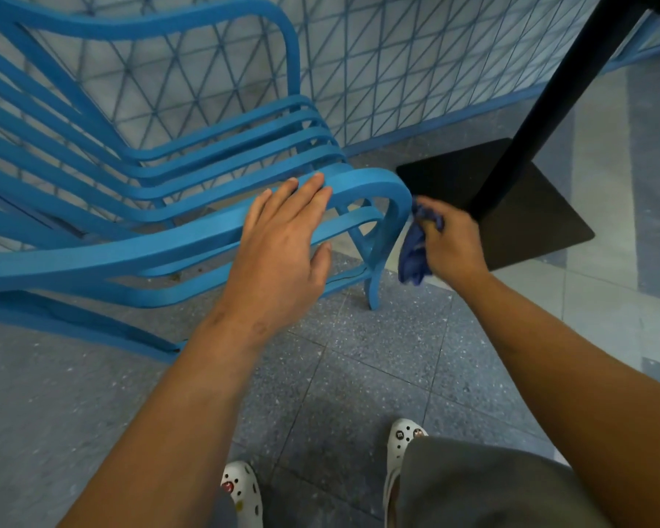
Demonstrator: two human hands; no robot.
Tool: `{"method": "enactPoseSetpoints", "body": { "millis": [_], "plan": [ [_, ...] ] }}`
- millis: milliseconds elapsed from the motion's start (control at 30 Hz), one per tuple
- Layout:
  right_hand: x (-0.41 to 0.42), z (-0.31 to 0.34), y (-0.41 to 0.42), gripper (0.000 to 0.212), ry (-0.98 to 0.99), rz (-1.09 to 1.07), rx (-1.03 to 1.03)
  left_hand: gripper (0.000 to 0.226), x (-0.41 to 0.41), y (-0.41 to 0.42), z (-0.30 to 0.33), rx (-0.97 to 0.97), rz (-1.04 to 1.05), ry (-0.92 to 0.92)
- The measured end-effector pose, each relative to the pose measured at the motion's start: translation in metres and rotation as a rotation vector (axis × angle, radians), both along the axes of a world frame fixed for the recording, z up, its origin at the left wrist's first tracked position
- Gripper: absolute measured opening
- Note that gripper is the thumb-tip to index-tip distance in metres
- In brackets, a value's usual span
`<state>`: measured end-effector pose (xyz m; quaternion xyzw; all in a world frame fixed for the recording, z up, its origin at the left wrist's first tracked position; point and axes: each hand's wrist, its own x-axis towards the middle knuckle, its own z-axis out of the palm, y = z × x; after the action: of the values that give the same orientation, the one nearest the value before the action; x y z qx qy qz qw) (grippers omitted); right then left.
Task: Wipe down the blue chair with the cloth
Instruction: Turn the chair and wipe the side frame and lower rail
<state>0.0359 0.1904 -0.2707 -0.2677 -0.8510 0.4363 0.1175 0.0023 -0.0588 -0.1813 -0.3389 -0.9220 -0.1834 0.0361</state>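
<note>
Small "m" charm on white clog (400, 436), no other legible text

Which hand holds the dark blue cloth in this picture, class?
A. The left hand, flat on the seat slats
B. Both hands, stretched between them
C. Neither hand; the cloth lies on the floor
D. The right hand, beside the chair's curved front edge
D: the cloth is bunched in the right hand next to the front curve of the blue chair, while the left hand rests open on the slats, holding nothing.
</note>
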Motion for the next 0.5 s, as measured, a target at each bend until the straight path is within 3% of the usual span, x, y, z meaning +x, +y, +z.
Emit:
{"method": "enactPoseSetpoints", "body": {
  "millis": [100, 167, 233, 367, 433, 500],
  "plan": [
    [-0.013, 0.037, -0.006, 0.035, 0.33, -0.019, 0.096, 0.065, 0.0, 0.0, -0.002, 0.003, -0.009, 0.0],
    [-0.015, 0.043, -0.021, 0.035, 0.397, 0.081, 0.251, 0.065, 0.0, 0.0, -0.002, 0.007, -0.012, -0.003],
    [-0.013, 0.028, -0.029, 0.039, 0.339, 0.142, 0.35, 0.065, 0.0, -0.001, -0.002, 0.012, -0.012, -0.007],
    [0.003, 0.009, -0.015, 0.019, 0.08, 0.152, 0.156, 0.065, 0.003, -0.002, 0.0, 0.015, -0.021, -0.018],
    [0.008, 0.013, -0.005, 0.022, -0.033, 0.182, 0.173, 0.065, 0.003, -0.005, 0.0, 0.026, -0.03, -0.025],
    [0.005, 0.029, 0.003, 0.033, 0.06, 0.149, 0.269, 0.063, 0.004, -0.008, 0.0, 0.04, -0.033, -0.028]
  ]
}}
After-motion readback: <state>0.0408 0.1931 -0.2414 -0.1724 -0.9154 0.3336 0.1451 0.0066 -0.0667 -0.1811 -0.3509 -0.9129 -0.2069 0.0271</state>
